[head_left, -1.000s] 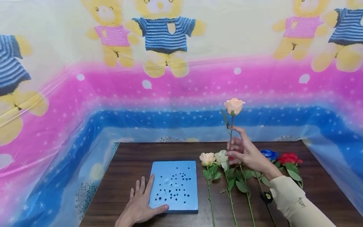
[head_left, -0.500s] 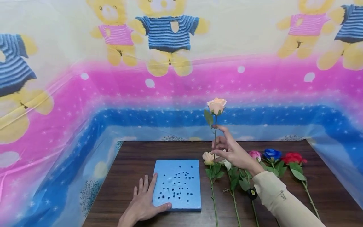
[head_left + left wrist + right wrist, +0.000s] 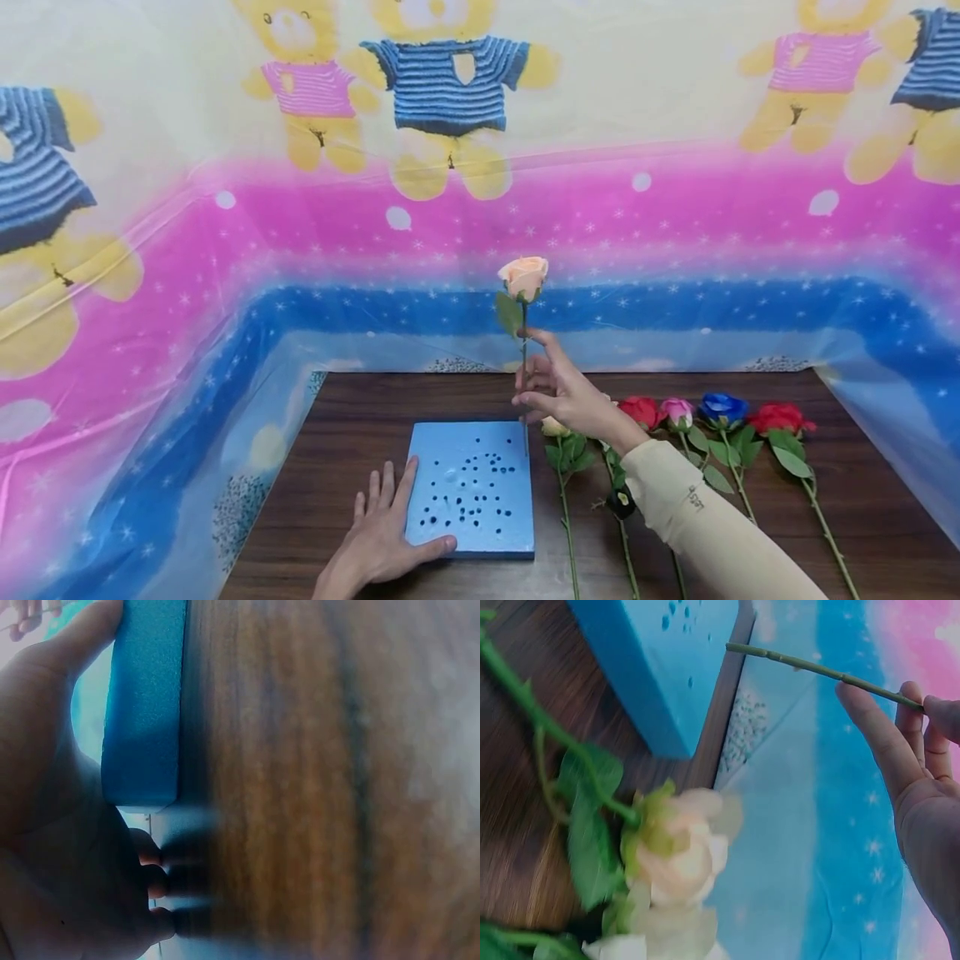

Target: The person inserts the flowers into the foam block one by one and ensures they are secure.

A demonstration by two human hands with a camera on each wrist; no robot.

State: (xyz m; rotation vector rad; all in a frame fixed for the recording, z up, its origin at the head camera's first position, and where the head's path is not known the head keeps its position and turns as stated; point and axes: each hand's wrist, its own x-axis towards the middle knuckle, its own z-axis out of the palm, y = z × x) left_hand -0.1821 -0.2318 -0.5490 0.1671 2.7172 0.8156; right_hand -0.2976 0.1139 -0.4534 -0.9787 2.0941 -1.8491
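My right hand pinches the stem of a peach rose between thumb and fingers. The rose stands upright, bloom at the top, with one green leaf below it. In the right wrist view the bare lower end of the stem points toward a blue foam block, apart from my palm. The block lies flat on the table, its top dotted with several dark holes. My left hand rests at the block's left side, fingers spread and straight, thumb over the front edge.
Right of the block, several roses lie on the dark wooden table: a pale peach one, a red one, a pink one, a blue one and another red one. A bear-print cloth hangs behind.
My right hand has carried the peach rose leftward from above the lying roses to the block's right back corner. The left hand stays on the block.
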